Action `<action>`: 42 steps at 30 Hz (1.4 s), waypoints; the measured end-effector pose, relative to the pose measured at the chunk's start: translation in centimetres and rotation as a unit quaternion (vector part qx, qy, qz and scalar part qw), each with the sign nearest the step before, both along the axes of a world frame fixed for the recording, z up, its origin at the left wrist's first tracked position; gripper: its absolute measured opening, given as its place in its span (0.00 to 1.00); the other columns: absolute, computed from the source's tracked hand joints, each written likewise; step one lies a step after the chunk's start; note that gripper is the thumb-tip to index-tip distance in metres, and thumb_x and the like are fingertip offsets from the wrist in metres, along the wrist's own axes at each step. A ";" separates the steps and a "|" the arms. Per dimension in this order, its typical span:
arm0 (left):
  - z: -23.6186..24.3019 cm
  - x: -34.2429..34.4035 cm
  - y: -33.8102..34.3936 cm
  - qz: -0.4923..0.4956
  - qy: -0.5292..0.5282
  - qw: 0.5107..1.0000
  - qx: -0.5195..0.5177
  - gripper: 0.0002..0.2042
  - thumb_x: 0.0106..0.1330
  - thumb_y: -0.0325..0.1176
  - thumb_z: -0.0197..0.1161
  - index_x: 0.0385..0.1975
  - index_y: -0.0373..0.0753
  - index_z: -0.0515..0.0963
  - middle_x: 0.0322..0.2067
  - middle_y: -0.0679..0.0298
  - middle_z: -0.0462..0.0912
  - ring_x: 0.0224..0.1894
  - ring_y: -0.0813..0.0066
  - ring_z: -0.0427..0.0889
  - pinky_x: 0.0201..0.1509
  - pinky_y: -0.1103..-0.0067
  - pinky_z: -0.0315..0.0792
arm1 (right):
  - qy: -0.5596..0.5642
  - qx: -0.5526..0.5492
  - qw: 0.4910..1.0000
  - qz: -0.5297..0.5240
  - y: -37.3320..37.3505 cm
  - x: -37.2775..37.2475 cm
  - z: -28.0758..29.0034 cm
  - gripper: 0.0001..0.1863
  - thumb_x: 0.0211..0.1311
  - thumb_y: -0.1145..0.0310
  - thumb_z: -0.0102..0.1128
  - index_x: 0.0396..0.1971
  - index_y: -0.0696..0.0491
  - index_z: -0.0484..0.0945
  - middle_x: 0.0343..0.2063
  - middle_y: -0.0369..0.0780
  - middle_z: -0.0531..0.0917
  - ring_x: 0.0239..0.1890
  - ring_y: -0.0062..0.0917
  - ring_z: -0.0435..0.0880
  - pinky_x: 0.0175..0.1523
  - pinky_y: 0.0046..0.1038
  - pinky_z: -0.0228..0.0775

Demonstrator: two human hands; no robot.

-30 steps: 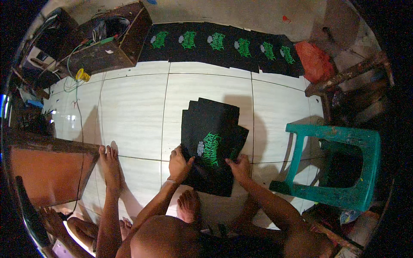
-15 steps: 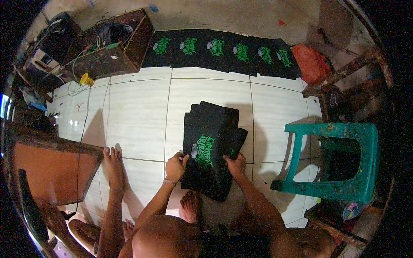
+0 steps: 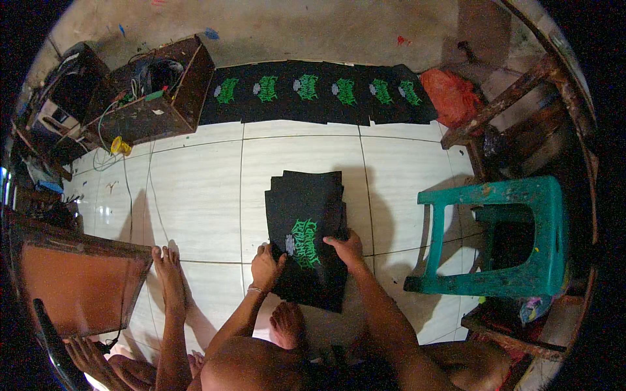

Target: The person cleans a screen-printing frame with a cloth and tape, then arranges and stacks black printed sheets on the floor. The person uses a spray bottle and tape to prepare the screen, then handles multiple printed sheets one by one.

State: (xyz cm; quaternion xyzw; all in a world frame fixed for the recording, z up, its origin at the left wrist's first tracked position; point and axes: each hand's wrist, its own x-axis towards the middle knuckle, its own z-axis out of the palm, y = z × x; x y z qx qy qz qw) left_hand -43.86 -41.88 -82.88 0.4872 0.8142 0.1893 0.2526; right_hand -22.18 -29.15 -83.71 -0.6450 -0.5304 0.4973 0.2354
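Note:
Between my hands is a loose stack of black printed fabric pieces (image 3: 303, 202), its far edges stepped. The top piece bears a green jagged print with a small pale block of print beside it. My left hand (image 3: 265, 269) grips the stack's left edge, thumb over the top. On the opposite edge my right hand (image 3: 347, 249) is closed, its thumb lying on the top piece near the print; its other fingers are mostly hidden underneath. Several similar black pieces with green prints (image 3: 313, 114) lie in an overlapping row on the floor along the far wall.
A teal plastic stool (image 3: 489, 287) stands at the right, near a wooden frame (image 3: 502, 98). Beyond it lies a red bag (image 3: 451, 98). At the far left are a wooden box (image 3: 189, 98) and a yellow cup-like thing (image 3: 120, 146). Another person's foot (image 3: 171, 280) is at left.
The folded-over right side of the top piece now lies flatter. My right hand has shifted left and grips nearer the print. The whole view has also shifted slightly.

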 end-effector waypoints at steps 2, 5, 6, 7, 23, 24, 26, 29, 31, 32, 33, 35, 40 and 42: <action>0.3 0.1 -0.1 -0.001 -0.028 1.000 -0.008 0.22 0.60 0.44 0.67 0.45 0.32 0.74 0.37 0.47 0.80 0.41 0.44 0.81 0.44 0.59 0.76 | 0.057 -0.051 0.997 -0.014 0.1 0.3 0.1 0.27 0.42 0.62 0.77 0.41 0.62 0.82 0.38 0.47 0.86 0.41 0.38 0.86 0.48 0.36 0.76; 0.2 0.3 -0.4 -0.010 -0.072 0.997 0.014 0.21 0.60 0.42 0.67 0.43 0.31 0.73 0.37 0.46 0.81 0.40 0.43 0.81 0.43 0.59 0.76 | 0.027 -0.148 0.989 0.012 0.5 0.0 0.3 0.27 0.41 0.63 0.78 0.41 0.62 0.81 0.39 0.48 0.86 0.41 0.38 0.85 0.48 0.37 0.76; 0.1 0.3 -0.5 -0.009 -0.080 0.996 0.027 0.20 0.60 0.42 0.67 0.41 0.32 0.73 0.37 0.45 0.81 0.40 0.42 0.81 0.43 0.59 0.76 | -0.011 -0.142 0.989 0.028 0.7 -0.2 0.4 0.28 0.41 0.63 0.78 0.41 0.63 0.81 0.39 0.48 0.86 0.41 0.38 0.85 0.47 0.37 0.76; -0.2 0.4 -0.7 -0.009 -0.087 0.995 0.040 0.19 0.60 0.42 0.67 0.39 0.32 0.73 0.36 0.45 0.80 0.40 0.41 0.80 0.43 0.59 0.75 | -0.047 -0.152 0.986 0.041 0.8 -0.6 0.5 0.28 0.40 0.63 0.78 0.42 0.63 0.81 0.39 0.48 0.86 0.41 0.38 0.86 0.47 0.37 0.76; 9.2 -1.4 8.7 -0.200 0.070 0.976 0.047 0.24 0.61 0.38 0.64 0.54 0.33 0.71 0.51 0.45 0.76 0.54 0.46 0.75 0.58 0.64 0.72 | -0.184 0.072 0.973 0.120 2.5 -4.0 0.8 0.25 0.38 0.61 0.77 0.34 0.64 0.81 0.37 0.58 0.83 0.41 0.52 0.84 0.47 0.44 0.77; 9.9 -1.6 9.8 -0.212 0.067 0.974 0.049 0.24 0.61 0.38 0.64 0.54 0.33 0.71 0.51 0.46 0.76 0.55 0.46 0.74 0.59 0.65 0.72 | -0.249 0.104 0.956 0.113 2.2 -4.4 0.3 0.29 0.36 0.61 0.77 0.39 0.63 0.79 0.40 0.59 0.82 0.44 0.51 0.83 0.49 0.44 0.76; 10.6 -1.6 11.3 -0.254 0.092 0.960 0.076 0.23 0.60 0.36 0.64 0.54 0.33 0.72 0.50 0.48 0.76 0.55 0.49 0.74 0.59 0.65 0.71 | -0.244 0.059 0.967 0.055 1.9 -5.1 -0.6 0.32 0.37 0.61 0.76 0.43 0.62 0.77 0.43 0.59 0.81 0.46 0.50 0.82 0.51 0.44 0.75; 10.6 -0.9 12.2 -0.371 0.167 0.899 0.163 0.21 0.59 0.31 0.62 0.54 0.34 0.72 0.48 0.53 0.76 0.55 0.55 0.74 0.61 0.64 0.67 | -0.197 -0.023 0.975 0.096 1.4 -6.0 -0.9 0.35 0.40 0.61 0.74 0.49 0.61 0.73 0.46 0.57 0.80 0.49 0.50 0.80 0.53 0.45 0.74; 10.2 -0.3 12.8 -0.459 0.221 0.818 0.267 0.22 0.60 0.31 0.59 0.56 0.36 0.71 0.53 0.55 0.75 0.60 0.56 0.72 0.68 0.64 0.61 | -0.154 0.020 0.979 0.134 1.1 -6.5 -0.4 0.33 0.43 0.61 0.73 0.50 0.61 0.72 0.46 0.56 0.80 0.50 0.51 0.79 0.54 0.45 0.73; 10.0 0.0 13.2 -0.516 0.265 0.764 0.282 0.24 0.62 0.31 0.55 0.60 0.39 0.69 0.58 0.56 0.74 0.65 0.58 0.68 0.74 0.63 0.51 | -0.135 0.084 0.977 0.141 1.0 -6.8 0.0 0.32 0.44 0.61 0.72 0.50 0.60 0.73 0.45 0.55 0.80 0.50 0.52 0.79 0.54 0.46 0.73; 9.7 0.2 13.8 -0.544 0.279 0.751 0.249 0.24 0.63 0.31 0.54 0.61 0.40 0.69 0.57 0.56 0.75 0.66 0.59 0.68 0.75 0.62 0.50 | -0.122 0.125 0.971 0.163 0.8 -6.9 0.4 0.30 0.46 0.62 0.71 0.49 0.60 0.74 0.45 0.55 0.80 0.50 0.53 0.79 0.53 0.46 0.73; 9.4 0.1 15.2 -0.597 0.318 0.716 0.172 0.24 0.64 0.32 0.52 0.63 0.42 0.67 0.57 0.57 0.76 0.67 0.59 0.67 0.76 0.62 0.48 | -0.189 0.250 0.929 0.199 0.8 -6.9 1.3 0.28 0.47 0.64 0.70 0.49 0.60 0.75 0.44 0.55 0.81 0.48 0.51 0.80 0.51 0.46 0.74; 9.1 -1.8 17.7 -0.588 0.308 0.748 -0.020 0.08 0.59 0.33 0.58 0.34 0.42 0.82 0.31 0.58 0.86 0.41 0.57 0.86 0.47 0.61 0.77 | -0.152 0.107 0.958 0.217 0.8 -5.4 2.9 0.23 0.44 0.65 0.70 0.41 0.60 0.80 0.38 0.55 0.82 0.45 0.51 0.81 0.50 0.45 0.74; 10.0 -2.5 17.8 -0.578 0.317 0.752 -0.001 0.07 0.58 0.32 0.58 0.26 0.42 0.83 0.28 0.57 0.85 0.37 0.58 0.87 0.38 0.62 0.80 | -0.177 0.056 0.951 0.248 1.1 -5.0 4.1 0.21 0.44 0.65 0.71 0.39 0.60 0.81 0.34 0.55 0.83 0.42 0.50 0.82 0.49 0.45 0.74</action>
